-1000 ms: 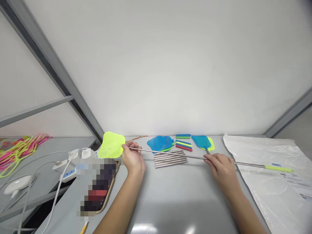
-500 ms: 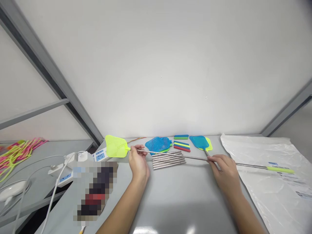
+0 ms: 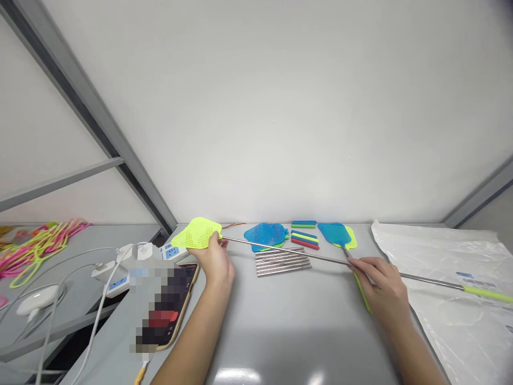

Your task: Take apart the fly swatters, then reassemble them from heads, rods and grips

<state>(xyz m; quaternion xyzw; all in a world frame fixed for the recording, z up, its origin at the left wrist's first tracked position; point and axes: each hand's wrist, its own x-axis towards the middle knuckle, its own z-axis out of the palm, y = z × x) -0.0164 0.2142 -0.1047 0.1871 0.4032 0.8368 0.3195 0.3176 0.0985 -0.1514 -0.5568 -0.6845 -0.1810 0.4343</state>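
My left hand (image 3: 216, 259) is closed on the neck of a yellow-green fly swatter (image 3: 200, 231), just below its mesh head. The swatter's thin metal rod slants across to the right, and my right hand (image 3: 379, 283) pinches it partway along. Its yellow-green grip (image 3: 487, 293) sticks out beyond that hand over the plastic bag. Under the rod lie several bare metal rods (image 3: 280, 263) side by side. Behind them are stacked blue swatter heads (image 3: 266, 235) and several coloured grip sleeves (image 3: 304, 239). Another swatter with a blue head (image 3: 335, 234) lies partly beneath my right hand.
A white plastic bag (image 3: 441, 246) covers the table's right side. On the left are a phone (image 3: 186, 299), a power strip (image 3: 170, 251) with white chargers and cables, and pink and yellow cords (image 3: 48, 246). A white wall (image 3: 280, 107) stands behind the table.
The yellow-green swatter's head has turned about its rod and tilted. Its grip end reaches further right. The view has shifted slightly, and more of the phone shows.
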